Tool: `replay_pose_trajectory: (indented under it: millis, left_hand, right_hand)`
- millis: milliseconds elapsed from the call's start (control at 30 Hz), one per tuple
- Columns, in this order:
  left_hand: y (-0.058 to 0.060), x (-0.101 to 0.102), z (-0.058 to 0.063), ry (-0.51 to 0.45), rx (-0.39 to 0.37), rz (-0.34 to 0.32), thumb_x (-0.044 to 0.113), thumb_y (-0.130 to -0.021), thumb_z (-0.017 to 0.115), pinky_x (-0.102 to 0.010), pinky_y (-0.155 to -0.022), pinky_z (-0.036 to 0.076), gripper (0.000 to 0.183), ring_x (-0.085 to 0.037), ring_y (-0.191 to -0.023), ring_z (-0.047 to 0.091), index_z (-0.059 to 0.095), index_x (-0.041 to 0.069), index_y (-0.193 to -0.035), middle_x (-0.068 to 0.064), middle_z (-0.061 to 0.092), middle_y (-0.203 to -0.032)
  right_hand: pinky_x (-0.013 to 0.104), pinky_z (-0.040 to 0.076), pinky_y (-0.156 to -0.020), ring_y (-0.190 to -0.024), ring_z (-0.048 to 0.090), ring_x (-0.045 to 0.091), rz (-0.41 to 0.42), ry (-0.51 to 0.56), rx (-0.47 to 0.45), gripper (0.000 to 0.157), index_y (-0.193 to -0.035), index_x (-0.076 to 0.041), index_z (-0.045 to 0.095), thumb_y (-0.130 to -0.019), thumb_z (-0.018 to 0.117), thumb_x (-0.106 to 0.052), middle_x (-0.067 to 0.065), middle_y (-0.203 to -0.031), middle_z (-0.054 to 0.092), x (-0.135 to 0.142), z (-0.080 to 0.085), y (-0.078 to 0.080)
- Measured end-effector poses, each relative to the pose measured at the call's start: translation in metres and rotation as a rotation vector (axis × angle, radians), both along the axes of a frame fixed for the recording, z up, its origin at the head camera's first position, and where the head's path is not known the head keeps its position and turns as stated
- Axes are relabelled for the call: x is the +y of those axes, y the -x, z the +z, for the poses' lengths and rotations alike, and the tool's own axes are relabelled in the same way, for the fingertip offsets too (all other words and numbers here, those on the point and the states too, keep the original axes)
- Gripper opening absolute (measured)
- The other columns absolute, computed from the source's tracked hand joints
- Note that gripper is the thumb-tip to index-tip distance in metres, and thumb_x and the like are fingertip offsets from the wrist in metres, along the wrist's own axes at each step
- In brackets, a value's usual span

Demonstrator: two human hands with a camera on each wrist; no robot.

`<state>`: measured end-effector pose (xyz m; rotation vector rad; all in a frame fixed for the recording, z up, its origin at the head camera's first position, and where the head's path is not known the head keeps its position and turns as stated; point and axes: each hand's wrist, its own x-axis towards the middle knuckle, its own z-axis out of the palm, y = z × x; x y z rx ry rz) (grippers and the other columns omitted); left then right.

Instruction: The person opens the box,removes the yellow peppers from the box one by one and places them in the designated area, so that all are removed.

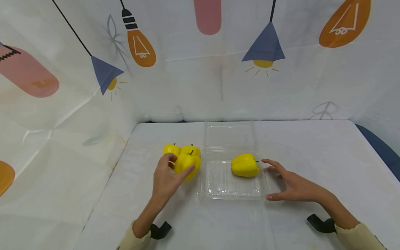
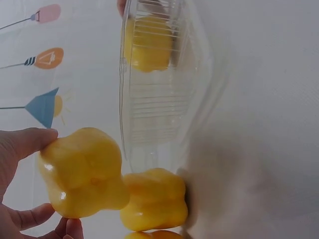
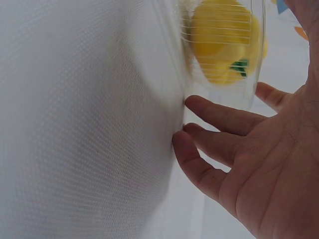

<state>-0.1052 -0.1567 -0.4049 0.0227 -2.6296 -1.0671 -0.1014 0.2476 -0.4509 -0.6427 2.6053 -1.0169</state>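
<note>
My left hand pinches a yellow bell pepper between thumb and fingers, left of a clear plastic clamshell box. In the left wrist view this pepper is lifted off the table, its lobed bottom facing the camera. Right behind it stand two more yellow peppers, partly hidden by the held one and my fingers. One yellow pepper lies on its side in the right half of the box, its green stem pointing right. My right hand is beside the box's right wall, thumb and fingers spread, holding nothing.
The box's lid is folded back flat toward the far edge of the white table. Behind the table hangs a white sheet printed with lamps and bulbs. A dark blue rounded shape shows past the right edge.
</note>
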Motion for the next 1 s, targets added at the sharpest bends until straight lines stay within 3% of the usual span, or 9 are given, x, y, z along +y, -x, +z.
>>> replay_pose_trajectory:
  millis: [567, 1000]
  left_hand:
    - [-0.006, -0.006, 0.0, 0.058, -0.02, 0.011, 0.053, -0.069, 0.078, -0.031, -0.07, 0.045, 0.062, -0.021, -0.086, 0.052, 0.05, 0.011, -0.106, -0.003, 0.053, -0.098]
    - [-0.011, -0.007, -0.002, 0.144, -0.094, 0.012, 0.056, -0.07, 0.076, -0.03, -0.067, 0.046, 0.07, -0.022, -0.084, 0.052, 0.054, 0.008, -0.117, -0.007, 0.054, -0.099]
  right_hand:
    - [0.06, 0.041, -0.092, -0.118, 0.05, 0.037, 0.002, -0.007, -0.004, 0.106, -0.149, -0.031, 0.011, -0.069, 0.078, -0.052, 0.013, -0.139, 0.045, 0.001, 0.0, 0.002]
    - [0.059, 0.041, -0.092, -0.118, 0.05, 0.037, -0.001, -0.01, -0.003, 0.106, -0.149, -0.031, 0.012, -0.069, 0.078, -0.051, 0.012, -0.138, 0.046, 0.0, 0.001, 0.001]
